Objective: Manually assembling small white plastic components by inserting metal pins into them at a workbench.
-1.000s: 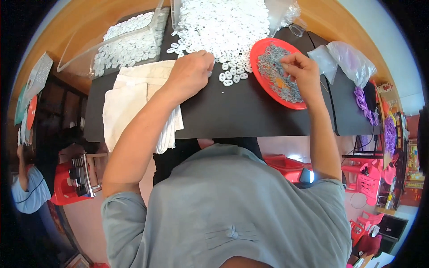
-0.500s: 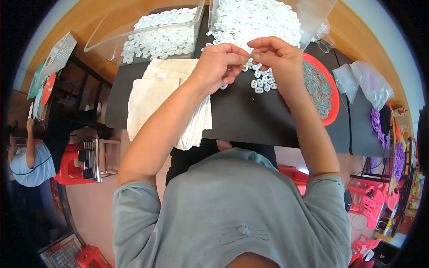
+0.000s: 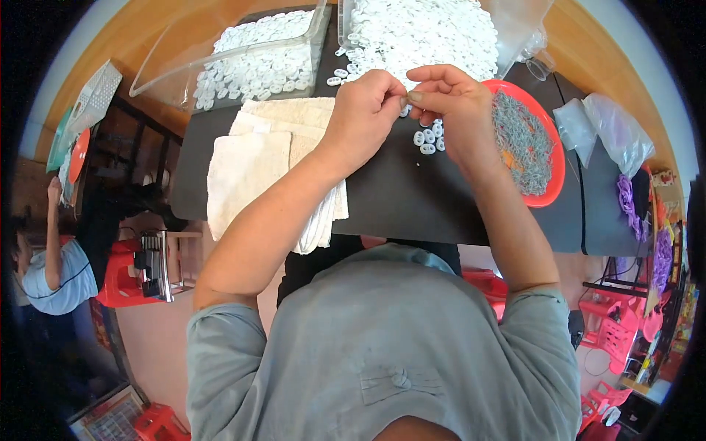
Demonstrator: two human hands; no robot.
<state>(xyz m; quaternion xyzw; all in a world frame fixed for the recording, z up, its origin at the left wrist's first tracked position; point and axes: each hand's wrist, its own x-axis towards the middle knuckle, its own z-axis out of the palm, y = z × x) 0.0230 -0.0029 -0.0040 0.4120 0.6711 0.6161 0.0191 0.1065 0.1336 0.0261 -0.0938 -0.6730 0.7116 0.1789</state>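
Above the dark table (image 3: 397, 198), my left hand (image 3: 364, 114) and my right hand (image 3: 462, 110) meet with thumbs and forefingertips pinched together. Whatever lies between the fingertips is too small and hidden to make out. My left fingers are curled in, while the right hand's other fingers bend loosely. Just below my right hand lies a small group of white oval pieces (image 3: 426, 140) with two holes each. Behind both hands spreads a large heap of the same white pieces (image 3: 419, 37). To the right of my right hand is a red basin (image 3: 560, 158) full of thin grey metal-looking bits (image 3: 526, 140).
Folded cream cloths (image 3: 246, 173) lie left of my left forearm. A clear plastic bin (image 3: 301, 38) with more white pieces stands at the back left. Clear plastic bags (image 3: 618, 132) and purple cord (image 3: 626, 209) are at the right. Another person (image 3: 59, 275) works at far left.
My left fingers have curled in closer around the pinch, and the fingertips of both hands still meet. The view has shifted slightly.
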